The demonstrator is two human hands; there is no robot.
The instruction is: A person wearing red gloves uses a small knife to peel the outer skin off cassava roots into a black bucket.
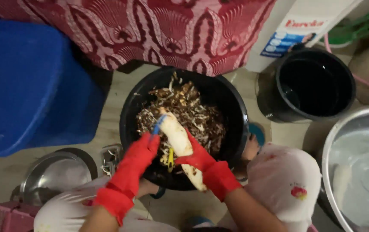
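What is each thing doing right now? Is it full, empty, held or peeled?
White root vegetable: peeled at the top, held over the tub.
Black tub: partly full of peelings.
Peeler: held against the vegetable.
Left hand: gloved, gripping the peeler.
Right hand: gloved, gripping the vegetable.
Black bucket: looks empty.

Matt red rubber gloves (135, 165) are being worn. A smooth, pale peeled root (179, 139) is being shown against a glossy black plastic tub (231, 107). Dull brushed metal is being shown by the steel basin (356, 167).
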